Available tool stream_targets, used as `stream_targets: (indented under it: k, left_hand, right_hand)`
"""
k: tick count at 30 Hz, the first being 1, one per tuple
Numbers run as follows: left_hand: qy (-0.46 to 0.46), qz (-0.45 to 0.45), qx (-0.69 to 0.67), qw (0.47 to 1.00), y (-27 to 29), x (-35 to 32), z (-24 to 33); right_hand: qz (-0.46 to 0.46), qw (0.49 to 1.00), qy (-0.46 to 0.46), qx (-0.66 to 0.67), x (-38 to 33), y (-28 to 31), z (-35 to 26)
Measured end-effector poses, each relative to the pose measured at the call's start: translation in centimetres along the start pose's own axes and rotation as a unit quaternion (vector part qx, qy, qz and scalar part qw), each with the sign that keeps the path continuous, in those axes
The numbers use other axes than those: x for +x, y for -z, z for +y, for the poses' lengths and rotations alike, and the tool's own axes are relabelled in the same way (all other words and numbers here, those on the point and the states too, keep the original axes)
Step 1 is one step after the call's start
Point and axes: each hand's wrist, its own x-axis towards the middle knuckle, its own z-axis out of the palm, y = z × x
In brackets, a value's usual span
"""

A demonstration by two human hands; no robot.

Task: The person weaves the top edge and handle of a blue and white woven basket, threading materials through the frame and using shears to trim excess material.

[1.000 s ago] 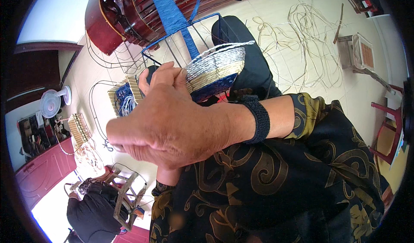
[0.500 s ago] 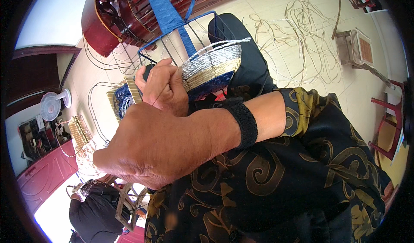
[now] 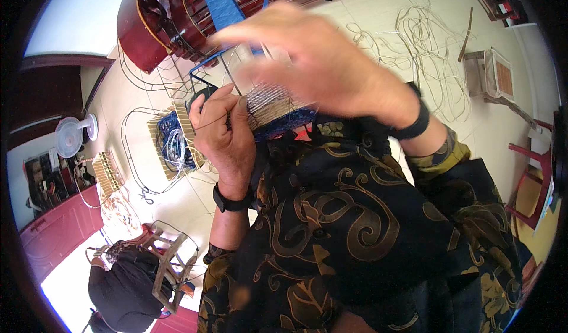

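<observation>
A wire-framed basket (image 3: 278, 99) lies across my lap, woven in bands of silver-white, cream and dark blue. Its bare upper wires rise from the weave to a blue-wrapped rim, and a wide blue strap handle (image 3: 220, 5) extends beyond. My left hand (image 3: 222, 126) grips the basket's left side, fingers closed around its wires and the thumb against the weave. Over the basket sweeps my right hand (image 3: 307, 58), smeared by motion, covering much of the rim and the right part of the weaving. Whether it holds a strand I cannot make out.
A slatted box (image 3: 171, 144) with blue and white cords stands on the floor at left. Loose pale strands (image 3: 423, 43) spread across the floor at right, near a small stool (image 3: 491, 73). A dark red wooden bench (image 3: 139, 31) stands ahead. At lower left, another person (image 3: 133, 285) is bent over.
My right hand has swung from the lower left, in front of my left wrist, up and right over the basket. My left hand keeps its hold on the basket.
</observation>
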Motion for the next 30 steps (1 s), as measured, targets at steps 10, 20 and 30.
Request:
stream_targets:
  k: [10, 20, 30]
  left_hand:
    - [0.02, 0.004, -0.009, 1.0, 1.0, -0.3, 1.1]
    - [0.022, 0.069, 0.051, 0.996, 2.1, -1.7, 2.8]
    - [-0.202, -0.059, -0.027, 0.977, 2.6, 3.0, 4.9]
  right_hand:
    - [-0.147, 0.977, -0.151, 0.021, -4.8, 3.6, 3.0]
    - [-0.074, 0.981, -0.168, 0.068, -5.7, 3.9, 3.0]
    - [-0.048, 0.982, -0.178, 0.046, -5.0, 4.3, 1.8]
